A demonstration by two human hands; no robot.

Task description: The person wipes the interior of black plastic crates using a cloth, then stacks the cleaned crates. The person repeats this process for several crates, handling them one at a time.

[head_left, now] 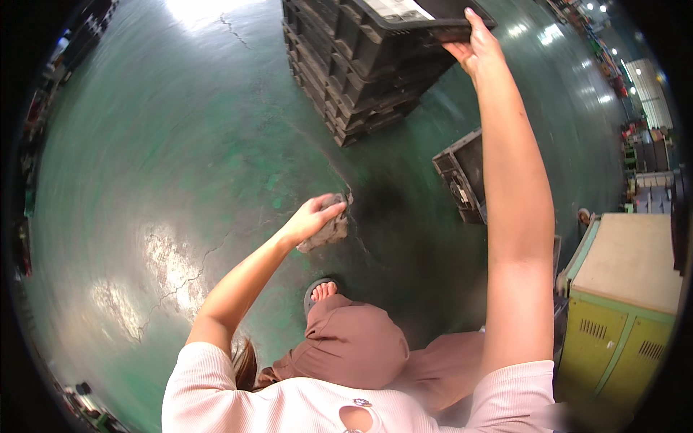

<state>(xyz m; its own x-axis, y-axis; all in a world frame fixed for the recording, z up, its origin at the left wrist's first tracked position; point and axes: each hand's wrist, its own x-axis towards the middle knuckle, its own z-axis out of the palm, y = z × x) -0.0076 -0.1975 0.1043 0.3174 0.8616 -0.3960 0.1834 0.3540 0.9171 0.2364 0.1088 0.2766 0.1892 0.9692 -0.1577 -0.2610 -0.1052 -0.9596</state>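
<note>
My left hand (317, 218) is closed on a crumpled grey rag (330, 232), held in the air in front of my body. Stretched far forward and to the right, my right hand (476, 47) grips the near right corner of the top crate in a stack of black plastic crates (361, 58). Its thumb lies over the rim and the other fingers are underneath. Something whitish, perhaps paper (401, 9), shows inside the top crate; the rest of its contents is cut off by the upper edge.
Another black crate (462, 177) stands on the floor behind my right forearm. At the lower right is a yellow-green cabinet (613, 332) with a pale top. The green floor (180, 144) is cracked and shiny in places. My sandalled foot (323, 291) is below the rag.
</note>
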